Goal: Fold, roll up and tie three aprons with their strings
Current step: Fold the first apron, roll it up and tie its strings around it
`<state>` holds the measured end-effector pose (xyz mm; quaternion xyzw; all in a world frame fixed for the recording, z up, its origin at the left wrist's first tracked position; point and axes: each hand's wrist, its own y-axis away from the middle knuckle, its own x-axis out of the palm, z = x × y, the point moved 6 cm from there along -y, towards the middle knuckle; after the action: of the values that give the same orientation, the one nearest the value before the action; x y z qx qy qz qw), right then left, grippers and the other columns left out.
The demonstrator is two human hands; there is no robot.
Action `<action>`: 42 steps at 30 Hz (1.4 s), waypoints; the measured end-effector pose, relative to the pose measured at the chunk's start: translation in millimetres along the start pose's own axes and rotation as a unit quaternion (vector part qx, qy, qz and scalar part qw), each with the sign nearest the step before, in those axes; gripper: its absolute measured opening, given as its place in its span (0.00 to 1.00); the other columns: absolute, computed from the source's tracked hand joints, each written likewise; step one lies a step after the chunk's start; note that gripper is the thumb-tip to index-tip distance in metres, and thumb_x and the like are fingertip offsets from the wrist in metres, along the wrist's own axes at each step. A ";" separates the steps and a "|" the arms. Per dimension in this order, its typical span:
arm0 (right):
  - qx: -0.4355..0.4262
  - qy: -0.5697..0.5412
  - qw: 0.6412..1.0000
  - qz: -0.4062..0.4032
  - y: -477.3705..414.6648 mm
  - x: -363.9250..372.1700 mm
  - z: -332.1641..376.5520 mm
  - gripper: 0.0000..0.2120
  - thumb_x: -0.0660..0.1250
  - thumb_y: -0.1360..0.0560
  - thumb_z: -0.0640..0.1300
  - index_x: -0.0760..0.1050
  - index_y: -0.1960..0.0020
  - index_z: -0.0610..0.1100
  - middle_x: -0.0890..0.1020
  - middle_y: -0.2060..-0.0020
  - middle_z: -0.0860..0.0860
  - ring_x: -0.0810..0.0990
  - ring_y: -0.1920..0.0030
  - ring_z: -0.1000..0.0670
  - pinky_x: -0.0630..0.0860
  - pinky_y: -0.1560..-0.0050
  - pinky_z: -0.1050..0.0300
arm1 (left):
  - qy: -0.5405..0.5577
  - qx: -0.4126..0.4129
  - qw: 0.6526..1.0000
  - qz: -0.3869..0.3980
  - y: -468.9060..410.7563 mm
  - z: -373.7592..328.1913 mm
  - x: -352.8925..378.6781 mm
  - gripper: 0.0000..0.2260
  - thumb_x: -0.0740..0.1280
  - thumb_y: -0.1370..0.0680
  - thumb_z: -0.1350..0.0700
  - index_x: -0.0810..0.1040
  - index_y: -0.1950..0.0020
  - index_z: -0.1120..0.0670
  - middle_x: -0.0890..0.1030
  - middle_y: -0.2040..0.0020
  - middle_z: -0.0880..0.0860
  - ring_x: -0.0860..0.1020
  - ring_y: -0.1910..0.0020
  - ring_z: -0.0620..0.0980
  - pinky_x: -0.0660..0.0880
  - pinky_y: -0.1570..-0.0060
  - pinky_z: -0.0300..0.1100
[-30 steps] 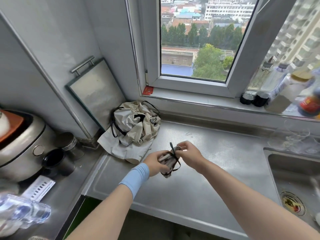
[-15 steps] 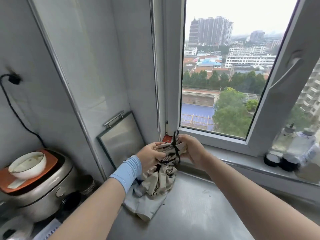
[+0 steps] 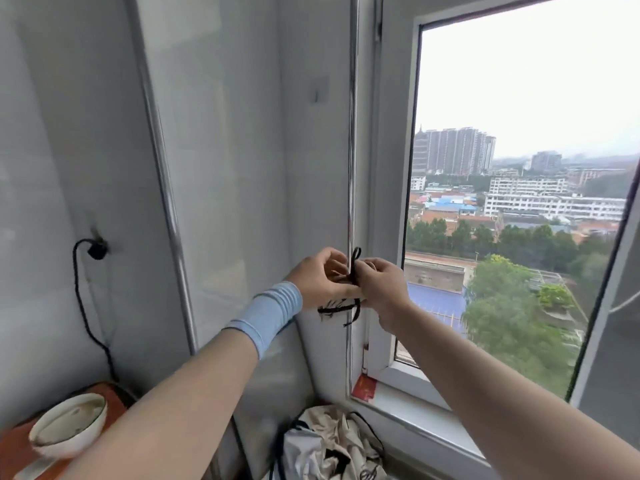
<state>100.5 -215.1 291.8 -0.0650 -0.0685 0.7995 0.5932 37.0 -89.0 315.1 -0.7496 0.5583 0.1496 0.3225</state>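
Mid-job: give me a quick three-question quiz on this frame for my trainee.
1. True or false: the apron lies on the counter, with no hand on it.
2. Which wrist wears the blue band? A. left B. right C. neither
3. Fill in: the string round the apron is ____ in colour.

Key
1. False: the left hand and right hand hold it up in the air, by the window frame.
2. A
3. black
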 end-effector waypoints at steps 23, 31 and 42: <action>-0.233 0.146 0.937 -0.213 -122.9 107.0 219.2 0.15 0.61 0.22 0.49 0.79 0.65 0.48 0.79 0.74 0.55 0.77 0.72 0.55 0.66 0.73 0.61 | 0.131 0.150 0.948 -0.248 -153.3 -54.6 -187.0 0.07 0.63 0.21 0.50 0.78 0.50 0.51 0.81 0.57 0.47 0.79 0.59 0.44 0.75 0.61 0.33; -0.279 0.221 0.892 -0.278 -161.5 103.6 260.1 0.18 0.61 0.21 0.49 0.76 0.68 0.45 0.79 0.72 0.50 0.79 0.68 0.48 0.68 0.72 0.59 | 0.083 0.159 0.921 -0.345 -205.6 -76.7 -206.8 0.08 0.64 0.24 0.53 0.79 0.58 0.53 0.81 0.63 0.47 0.78 0.64 0.47 0.74 0.64 0.38; -0.181 0.240 0.914 -0.271 -206.4 108.9 265.0 0.11 0.63 0.29 0.44 0.78 0.66 0.41 0.81 0.69 0.46 0.80 0.69 0.45 0.79 0.70 0.57 | 0.004 0.073 0.956 -0.284 -253.3 -68.8 -214.3 0.10 0.60 0.25 0.55 0.72 0.67 0.53 0.77 0.67 0.51 0.75 0.67 0.52 0.73 0.68 0.41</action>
<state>214.0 -60.2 588.1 -0.3403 -0.0829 0.5420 0.7639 193.1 67.6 571.9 -0.8522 0.3334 0.0074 0.4031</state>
